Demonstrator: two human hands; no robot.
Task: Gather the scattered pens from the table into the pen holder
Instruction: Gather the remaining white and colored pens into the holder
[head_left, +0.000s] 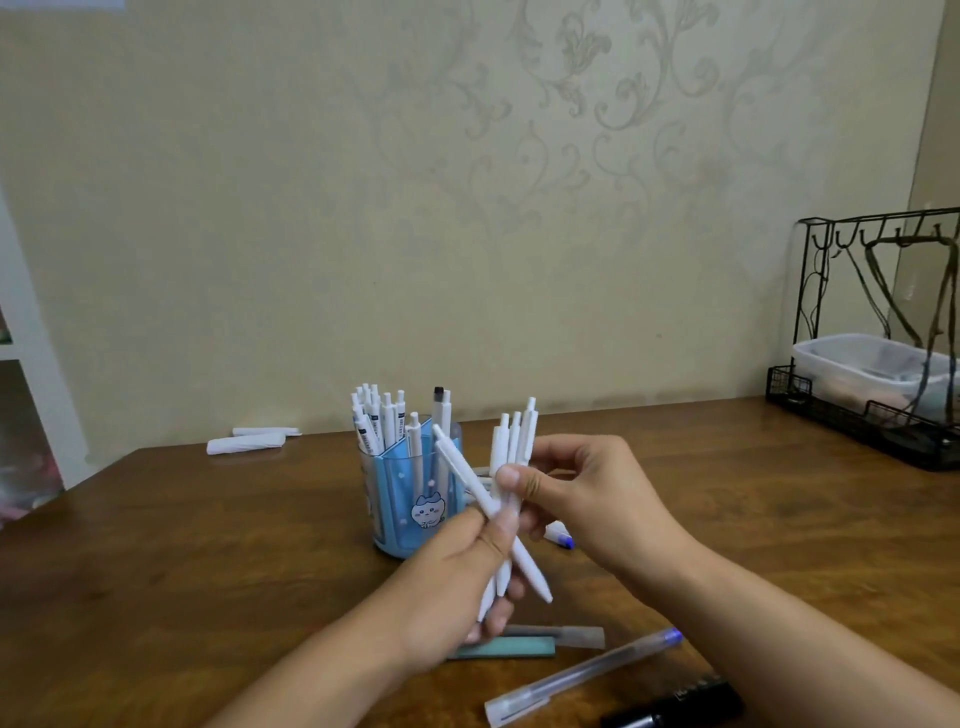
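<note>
A blue pen holder (402, 491) with a cartoon cat stands mid-table, with several white pens upright in it. Just in front of it, both hands hold a bunch of white pens (511, 447) above the table. My left hand (452, 582) grips the bunch from below, and one white pen (467, 480) crosses it diagonally. My right hand (576, 483) pinches the bunch near its middle from the right. On the table near me lie a clear blue-capped pen (582, 675), a grey pen (566, 635), a teal pen (511, 649) and a black marker (675, 704).
A small blue-tipped white piece (560, 535) lies behind my right hand. Two rolled white papers (244, 442) rest at the table's far left edge. A black wire rack (878, 332) holding a clear plastic box (862, 364) occupies the far right corner. The wall is close behind.
</note>
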